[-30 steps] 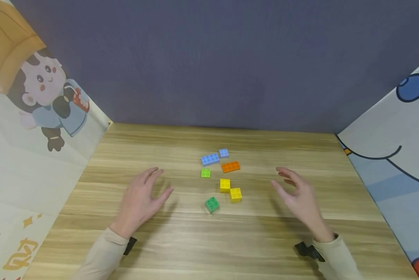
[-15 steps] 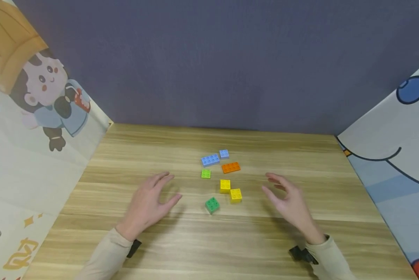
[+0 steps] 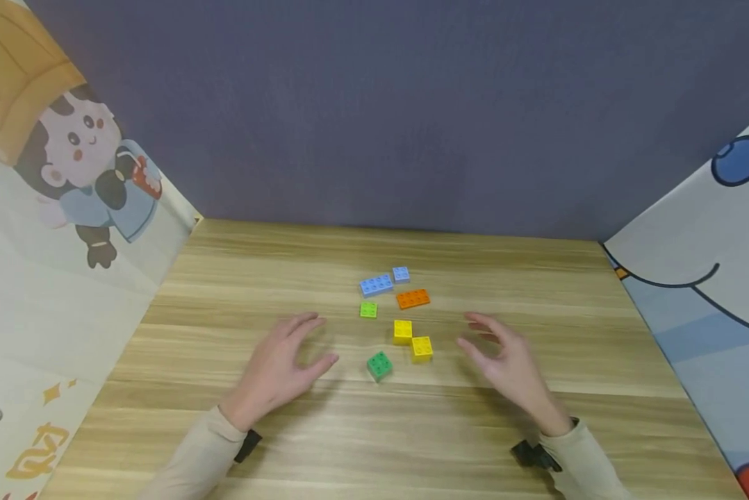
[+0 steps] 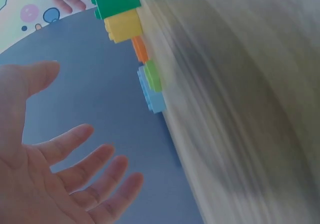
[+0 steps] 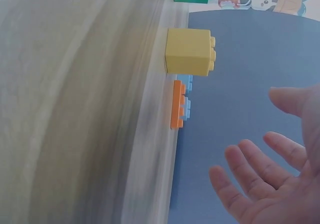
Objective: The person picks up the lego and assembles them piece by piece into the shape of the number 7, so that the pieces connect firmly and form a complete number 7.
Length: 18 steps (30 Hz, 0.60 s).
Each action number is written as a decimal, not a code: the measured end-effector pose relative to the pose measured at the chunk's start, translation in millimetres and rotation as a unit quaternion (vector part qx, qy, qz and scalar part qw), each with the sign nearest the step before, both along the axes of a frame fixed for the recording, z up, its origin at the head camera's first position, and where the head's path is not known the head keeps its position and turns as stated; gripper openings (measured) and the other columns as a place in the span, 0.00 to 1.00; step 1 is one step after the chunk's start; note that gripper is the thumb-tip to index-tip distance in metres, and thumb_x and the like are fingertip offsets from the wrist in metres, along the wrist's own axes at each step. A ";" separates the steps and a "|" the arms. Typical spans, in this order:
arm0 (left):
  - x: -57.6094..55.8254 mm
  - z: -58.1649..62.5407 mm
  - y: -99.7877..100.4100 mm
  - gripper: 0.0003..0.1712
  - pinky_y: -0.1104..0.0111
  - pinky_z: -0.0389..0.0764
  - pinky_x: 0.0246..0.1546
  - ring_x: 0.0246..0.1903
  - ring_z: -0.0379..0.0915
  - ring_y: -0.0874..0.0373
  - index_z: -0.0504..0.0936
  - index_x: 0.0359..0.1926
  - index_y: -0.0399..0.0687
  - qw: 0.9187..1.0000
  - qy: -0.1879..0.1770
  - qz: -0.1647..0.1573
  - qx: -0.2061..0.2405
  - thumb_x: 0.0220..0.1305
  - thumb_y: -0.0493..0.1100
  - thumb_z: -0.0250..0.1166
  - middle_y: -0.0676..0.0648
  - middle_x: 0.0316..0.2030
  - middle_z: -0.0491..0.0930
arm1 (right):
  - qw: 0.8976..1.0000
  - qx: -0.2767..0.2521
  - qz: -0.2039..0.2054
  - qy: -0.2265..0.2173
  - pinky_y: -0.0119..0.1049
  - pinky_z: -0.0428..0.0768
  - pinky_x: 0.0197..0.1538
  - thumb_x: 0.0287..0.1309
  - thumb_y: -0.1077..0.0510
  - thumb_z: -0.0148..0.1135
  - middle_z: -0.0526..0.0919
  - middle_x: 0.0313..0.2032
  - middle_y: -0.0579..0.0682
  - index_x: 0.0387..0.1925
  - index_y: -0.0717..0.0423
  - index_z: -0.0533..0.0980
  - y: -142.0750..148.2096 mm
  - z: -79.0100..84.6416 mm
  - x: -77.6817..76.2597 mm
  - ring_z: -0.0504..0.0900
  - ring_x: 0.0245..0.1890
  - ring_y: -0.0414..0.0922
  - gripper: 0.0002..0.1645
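Hovering above the wood-grain tabletop (image 3: pixel 362 451), a person's left hand (image 3: pixel 281 371) lies at 9 o'clock from the dark green 2x2 brick (image 3: pixel 379 366) and the right hand (image 3: pixel 506 364) at 3 o'clock, both apart from every brick. The left hand is released, its thumb well clear of 4 loosely bent, parted fingers; the right hand is released in the same way, palm turned inward. Taking the dark green brick as the dial's centre and 12 o'clock as the far side, the nearer yellow 2x2 brick (image 3: pixel 421 348) sits between 2 and 3 o'clock and the farther yellow 2x2 brick (image 3: pixel 402 332) at 1 o'clock, so near corner to corner that I cannot tell whether they touch. Beyond them at 1 o'clock lies the orange 2x4 brick (image 3: pixel 413 298). Close to 12 o'clock come the lime-green 2x2 brick (image 3: pixel 368 310) and, farther out, the light blue 2x4 brick (image 3: pixel 376 285), with the light blue 2x2 brick (image 3: pixel 401 274) just beside it at its 2 o'clock. Studs face up on all 7. A dark blue-grey panel (image 3: pixel 381 111) rises at 12 o'clock; pale sleeves (image 3: pixel 193 448) cover the forearms.
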State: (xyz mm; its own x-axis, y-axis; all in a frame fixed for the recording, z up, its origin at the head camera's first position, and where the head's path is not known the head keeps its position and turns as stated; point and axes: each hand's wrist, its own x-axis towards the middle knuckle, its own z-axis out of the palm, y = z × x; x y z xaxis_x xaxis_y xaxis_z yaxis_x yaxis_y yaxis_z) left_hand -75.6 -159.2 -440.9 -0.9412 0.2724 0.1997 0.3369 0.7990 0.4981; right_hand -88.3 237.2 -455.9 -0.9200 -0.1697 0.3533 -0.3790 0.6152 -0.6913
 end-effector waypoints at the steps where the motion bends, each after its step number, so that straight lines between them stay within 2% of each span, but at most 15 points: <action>1: 0.3 -0.7 1.3 0.42 0.36 0.76 0.67 0.70 0.72 0.37 0.77 0.72 0.45 1.000 -0.001 -0.001 0.000 0.65 0.64 0.73 0.38 0.72 0.75 | 1.000 0.000 0.001 -0.005 0.61 0.86 0.55 0.62 0.63 0.76 0.87 0.59 0.58 0.64 0.61 0.79 -0.7 -0.6 0.1 0.88 0.54 0.60 0.29; 6: 1.2 -4.9 7.4 0.43 0.37 0.75 0.68 0.71 0.72 0.38 0.78 0.72 0.46 1.000 -0.005 -0.008 0.003 0.64 0.64 0.74 0.39 0.72 0.75 | 1.000 0.000 0.008 -0.023 0.63 0.86 0.55 0.62 0.62 0.76 0.87 0.60 0.59 0.66 0.61 0.78 -4.5 -4.5 -0.1 0.88 0.54 0.58 0.31; 11: 2.8 -5.3 14.4 0.41 0.37 0.75 0.68 0.71 0.72 0.38 0.79 0.70 0.47 1.000 -0.016 -0.017 0.010 0.62 0.63 0.76 0.40 0.72 0.76 | 0.999 -0.003 0.025 -0.025 0.61 0.87 0.55 0.59 0.65 0.78 0.86 0.59 0.62 0.64 0.65 0.78 -8.7 -9.8 -0.7 0.88 0.53 0.59 0.32; 18: 3.9 -5.9 23.2 0.40 0.40 0.76 0.68 0.70 0.73 0.40 0.81 0.68 0.49 0.999 -0.023 -0.028 0.016 0.61 0.63 0.76 0.42 0.71 0.77 | 0.998 -0.019 0.051 -0.040 0.58 0.87 0.55 0.57 0.67 0.78 0.87 0.57 0.63 0.64 0.66 0.78 -15.8 -14.5 -1.9 0.89 0.52 0.59 0.33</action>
State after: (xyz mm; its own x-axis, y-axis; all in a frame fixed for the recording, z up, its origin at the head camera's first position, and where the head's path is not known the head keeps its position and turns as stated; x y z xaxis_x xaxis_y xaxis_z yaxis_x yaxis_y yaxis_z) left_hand -71.7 -136.0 -446.9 -0.9329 0.3197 0.1659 0.3573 0.7631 0.5385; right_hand -90.1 221.3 -470.4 -0.9241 -0.2512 0.2880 -0.3811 0.5497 -0.7434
